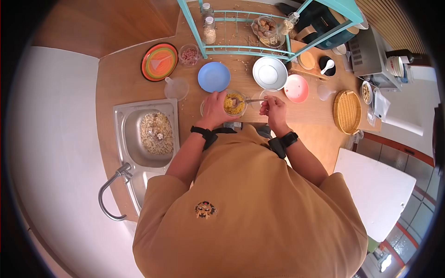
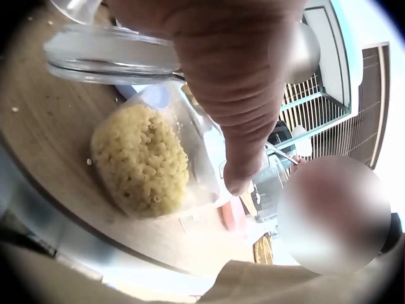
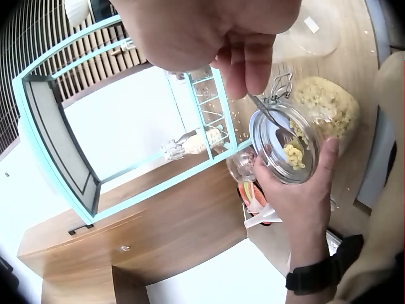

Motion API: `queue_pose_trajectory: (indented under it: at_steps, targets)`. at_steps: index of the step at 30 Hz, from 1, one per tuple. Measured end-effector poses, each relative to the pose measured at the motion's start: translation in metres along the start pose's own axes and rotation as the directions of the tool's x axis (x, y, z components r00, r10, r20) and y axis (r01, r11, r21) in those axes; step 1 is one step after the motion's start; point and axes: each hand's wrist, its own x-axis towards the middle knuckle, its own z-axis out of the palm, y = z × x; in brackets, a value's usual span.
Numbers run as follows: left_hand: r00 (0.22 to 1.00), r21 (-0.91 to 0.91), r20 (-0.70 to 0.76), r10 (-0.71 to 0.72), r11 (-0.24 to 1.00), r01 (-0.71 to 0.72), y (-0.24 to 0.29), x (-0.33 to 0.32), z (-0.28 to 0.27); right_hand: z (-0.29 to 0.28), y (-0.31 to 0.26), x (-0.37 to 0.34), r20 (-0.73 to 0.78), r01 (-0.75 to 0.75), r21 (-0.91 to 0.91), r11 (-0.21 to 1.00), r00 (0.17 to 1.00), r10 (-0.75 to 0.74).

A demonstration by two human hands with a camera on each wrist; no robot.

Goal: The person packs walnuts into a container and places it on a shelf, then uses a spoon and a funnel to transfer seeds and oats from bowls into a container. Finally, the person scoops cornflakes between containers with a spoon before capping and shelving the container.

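Observation:
In the head view a clip-top glass jar of elbow macaroni [image 1: 228, 105] is at the counter's front edge. My left hand [image 1: 215, 110] grips the jar near its mouth, thumb and fingers spread around the glass. The left wrist view shows the macaroni [image 2: 142, 161] through the jar's side, with the round glass lid [image 2: 114, 56] standing beyond. Pinched by its handle in my right hand [image 1: 274, 111], a metal spoon [image 3: 269, 114] reaches into the jar's mouth. Some macaroni pieces [image 3: 293, 156] lie at the spoon's bowl.
Behind the jar are a blue plate [image 1: 213, 77], a white bowl [image 1: 270, 73] and a pink bowl [image 1: 296, 88]. A teal rack [image 1: 245, 48] stands farther back. Left is a steel sink [image 1: 121, 125] holding pale scraps; right, a wicker basket [image 1: 340, 113]. A clear funnel [image 1: 178, 90] lies near the sink.

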Motion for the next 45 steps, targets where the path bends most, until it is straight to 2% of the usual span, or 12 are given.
queue_pose_trajectory:
  at_steps: [9,14,20,24,27,30,32,36,38,39,41,45]
  targets:
    - [0.999,0.007,0.039,-0.026,1.000,0.026,0.003,0.002,0.000,-0.039,-0.022,-0.008,0.038,-0.004,0.156,0.988,0.999,-0.002]
    - [0.998,-0.003,0.057,-0.029,1.000,0.029,0.003,0.002,0.001,-0.073,-0.046,-0.028,-0.060,0.146,0.308,0.940,0.989,-0.134]
    - [0.998,-0.005,0.061,-0.032,0.999,0.032,0.001,0.002,0.005,-0.092,-0.045,-0.039,-0.186,0.348,0.058,0.936,0.925,-0.332]
    - [1.000,-0.001,0.031,-0.004,1.000,0.004,0.000,0.002,0.005,-0.084,-0.039,-0.043,-0.091,0.405,-0.231,0.885,0.896,-0.434]
    - [1.000,-0.019,0.015,-0.004,1.000,0.004,-0.002,0.000,0.007,-0.074,-0.047,-0.054,0.101,0.568,-0.501,0.653,0.788,-0.608]
    - [0.998,-0.016,0.045,-0.036,0.999,0.037,0.001,0.000,0.005,-0.064,-0.055,-0.065,0.119,0.670,-0.524,0.526,0.669,-0.733]
    - [0.999,-0.012,0.026,-0.034,0.999,0.034,0.000,-0.002,0.005,-0.051,-0.062,-0.070,0.145,0.695,-0.493,0.523,0.659,-0.738]
    - [0.999,0.061,0.006,-0.033,0.998,0.033,-0.001,-0.003,0.007,-0.007,-0.060,-0.063,0.308,0.729,-0.366,0.579,0.682,-0.664]
    - [0.999,0.037,0.011,-0.039,0.999,0.039,0.000,-0.004,0.006,0.012,-0.053,-0.050,0.556,0.768,-0.440,0.464,0.640,-0.531]
    - [0.999,0.012,0.017,-0.041,0.999,0.041,0.000,-0.004,0.006,0.019,-0.046,-0.041,0.558,0.769,-0.439,0.465,0.639,-0.529]
    - [0.999,0.020,0.015,-0.045,0.999,0.045,-0.002,-0.004,0.007,0.027,-0.029,-0.024,0.721,0.905,-0.404,0.132,0.404,-0.563]
    - [0.999,0.018,-0.029,-0.026,0.999,0.027,-0.001,-0.005,0.008,0.032,-0.007,-0.014,0.701,0.833,-0.515,0.201,0.544,-0.461]
